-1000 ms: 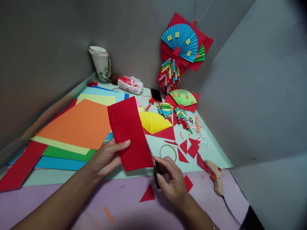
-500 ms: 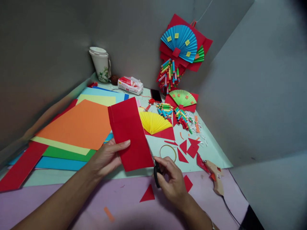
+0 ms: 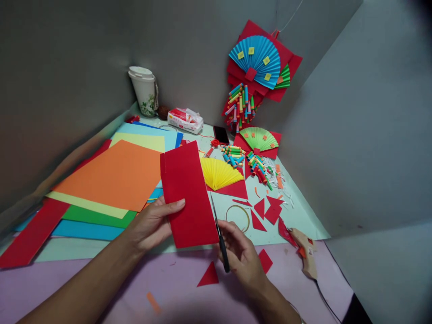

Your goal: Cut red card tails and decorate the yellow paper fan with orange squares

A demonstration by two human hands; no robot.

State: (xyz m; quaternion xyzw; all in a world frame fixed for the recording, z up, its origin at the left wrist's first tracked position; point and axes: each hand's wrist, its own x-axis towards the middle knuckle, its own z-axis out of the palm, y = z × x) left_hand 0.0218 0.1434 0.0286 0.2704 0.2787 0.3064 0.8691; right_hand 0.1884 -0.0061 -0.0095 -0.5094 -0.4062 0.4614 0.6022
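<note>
My left hand (image 3: pixel 153 223) pinches the lower left edge of a folded red paper rectangle (image 3: pixel 186 189) and holds it tilted above the table. My right hand (image 3: pixel 242 255) grips black-handled scissors (image 3: pixel 220 238), whose thin blades point up along the red paper's right edge. A yellow pleated fan on a red backing (image 3: pixel 221 173) lies just behind the paper. Small red paper triangles (image 3: pixel 263 210) lie to the right, and one red triangle (image 3: pixel 209 275) rests on the purple mat below the scissors.
A stack of coloured sheets, orange on top (image 3: pixel 114 173), covers the left. A glue gun (image 3: pixel 305 252) lies at the right. Rolled paper tubes (image 3: pixel 248 157), a green fan (image 3: pixel 259 138), a phone (image 3: pixel 221 134), a tissue pack (image 3: pixel 185 119) and a cup (image 3: pixel 144 90) stand behind. A thin ring (image 3: pixel 238 216) lies by my right hand.
The red paper has shifted slightly right and down. My right hand has turned, so the scissors' blades now show along the paper's right edge.
</note>
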